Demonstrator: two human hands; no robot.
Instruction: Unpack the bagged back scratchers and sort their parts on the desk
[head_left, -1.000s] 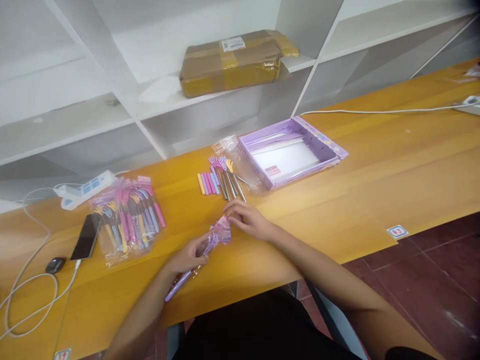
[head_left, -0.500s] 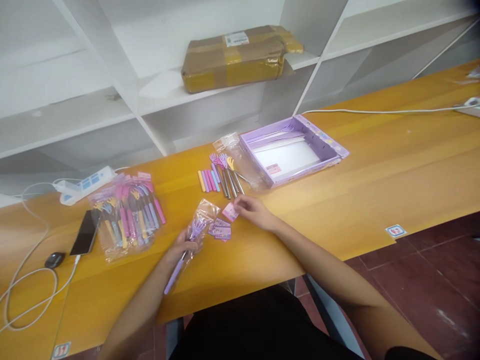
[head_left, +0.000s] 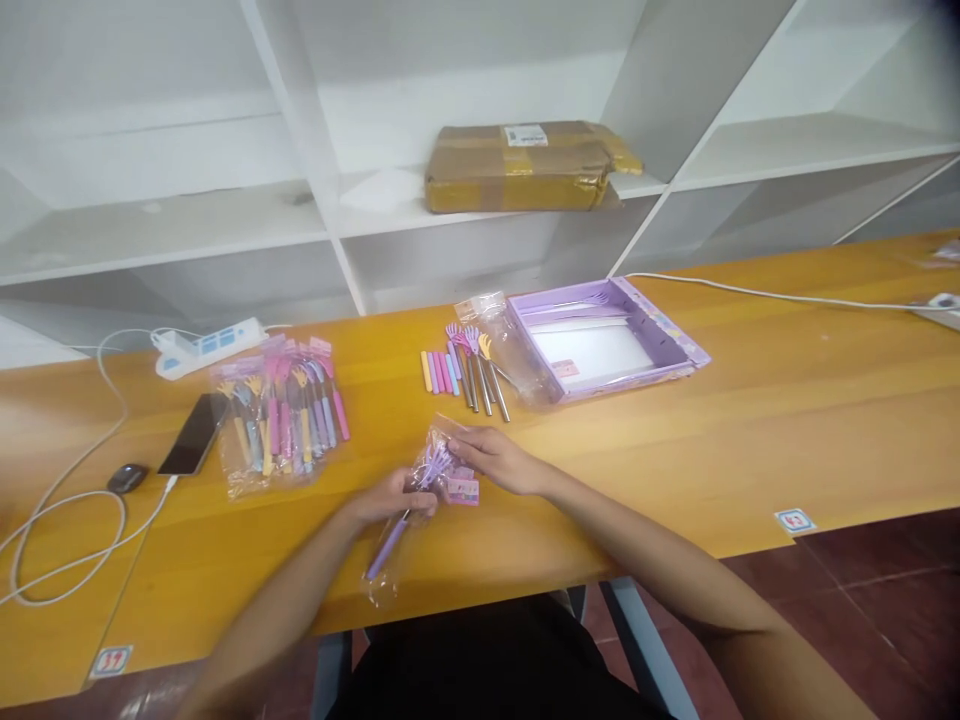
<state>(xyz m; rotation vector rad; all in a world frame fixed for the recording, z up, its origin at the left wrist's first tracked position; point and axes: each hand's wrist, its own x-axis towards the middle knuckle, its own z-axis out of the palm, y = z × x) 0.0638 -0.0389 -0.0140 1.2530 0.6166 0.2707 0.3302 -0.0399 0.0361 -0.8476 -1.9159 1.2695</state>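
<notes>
My left hand [head_left: 397, 497] is closed around a purple hand-shaped scratcher [head_left: 387, 546] inside a clear bag. At the bag's upper end, by the purple claw, is my right hand [head_left: 491, 458], fingers pinched; whether a card is between them is too small to tell. Small pink-purple cards [head_left: 463, 491] lie just below my right fingers. Behind them are several loose scratchers with metal rods [head_left: 487, 388] and a row of coloured handle sleeves [head_left: 439, 372]. To the left lies a pile of bagged scratchers [head_left: 281, 425].
A purple tray box [head_left: 555, 391] stands at the back, beside a clear bag. Left are a phone [head_left: 193, 435], a black mouse [head_left: 127, 478], a power strip [head_left: 210, 347] and cables. A taped carton [head_left: 517, 170] rests on the shelf behind.
My right hand has moved left from the cards to the top of the bag held in my left hand. The camera view has shifted, with the table things appearing lower and further right.
</notes>
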